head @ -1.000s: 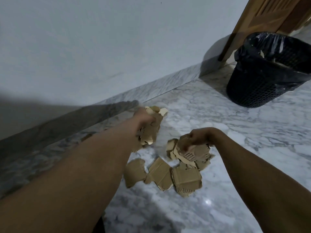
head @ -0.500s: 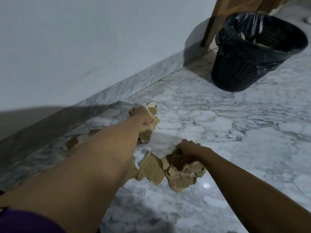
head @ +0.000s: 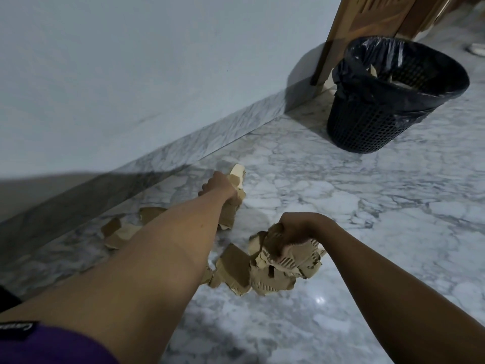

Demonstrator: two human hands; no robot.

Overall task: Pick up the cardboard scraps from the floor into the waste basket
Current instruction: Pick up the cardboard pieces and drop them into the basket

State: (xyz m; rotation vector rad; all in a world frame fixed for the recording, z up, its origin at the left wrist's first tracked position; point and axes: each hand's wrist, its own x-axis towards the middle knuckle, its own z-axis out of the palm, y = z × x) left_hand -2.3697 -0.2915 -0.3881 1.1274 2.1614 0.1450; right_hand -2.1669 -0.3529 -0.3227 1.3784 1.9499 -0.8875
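Near the floor's (head: pixel 367 232) left edge, just beside the skirting (head: pixel 183 156), a few scraps (head: pixel 123 232) lie flat, partly hidden behind the left forearm (head: pixel 162 253). The left hand (head: pixel 219 186) is clenched round a wad (head: pixel 232 214) of cardboard whose torn ends stick out above and below the fist. Whether the wad touches the floor I cannot tell. Towards the middle, loose pieces (head: pixel 233 269) lie flat on the marble. The right hand (head: pixel 294 232) is above them, its fingers curled tight round a bundle (head: pixel 304 261) that hangs down onto them. The basket (head: pixel 367 127) stands well apart at the far right, by the door frame (head: pixel 338 35). It has a black liner (head: pixel 372 90) and some cardboard already inside.

Both fists look overfull, so on the way to the basket the ends that stick out could slip free and scatter again. The loose pieces under the bundle are not gripped and would likely stay behind or get dragged along. The scraps by the skirting are easy to miss, because the arm covers them. The basket looks light, and a hasty drop against its rim might tip it or pull the liner in
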